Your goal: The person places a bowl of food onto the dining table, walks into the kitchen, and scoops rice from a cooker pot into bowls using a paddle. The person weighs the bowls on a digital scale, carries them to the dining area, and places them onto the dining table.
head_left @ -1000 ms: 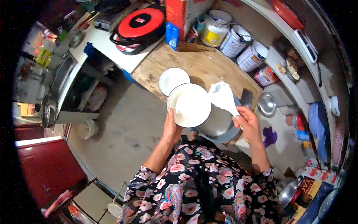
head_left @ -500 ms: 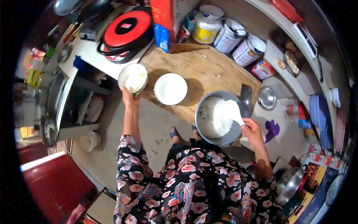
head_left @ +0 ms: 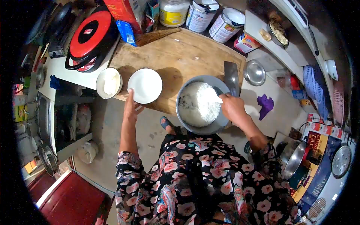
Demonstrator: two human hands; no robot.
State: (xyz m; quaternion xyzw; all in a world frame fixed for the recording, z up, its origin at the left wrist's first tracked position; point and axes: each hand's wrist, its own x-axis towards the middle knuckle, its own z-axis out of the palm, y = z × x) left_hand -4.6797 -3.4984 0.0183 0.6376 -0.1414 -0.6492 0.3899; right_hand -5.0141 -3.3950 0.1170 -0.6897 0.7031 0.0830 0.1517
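Note:
My left hand [head_left: 131, 108] is at the near rim of an empty white bowl [head_left: 145, 86], thumb over the edge and fingers below it. Left of that, a second bowl [head_left: 101, 85] with white rice [head_left: 111, 83] in it stands at the board's corner. My right hand [head_left: 234, 108] is closed round the handle of a white rice paddle [head_left: 215, 98], whose blade lies in the rice inside a grey pot [head_left: 181, 109]. The pot sits at the front right of the wooden board; my fingers hide part of the paddle's handle.
A cleaver [head_left: 231, 77] lies on the wooden board [head_left: 157, 56] beside the pot. A metal bowl [head_left: 255, 72] and a purple cloth [head_left: 265, 106] are to the right. Several tins [head_left: 201, 17] line the back, and a red-lidded cooker [head_left: 90, 33] stands at the left.
My left hand has let go of the rice-filled bowl and moved right to the empty one. My right hand has pushed the paddle further into the rice. The view has shifted.

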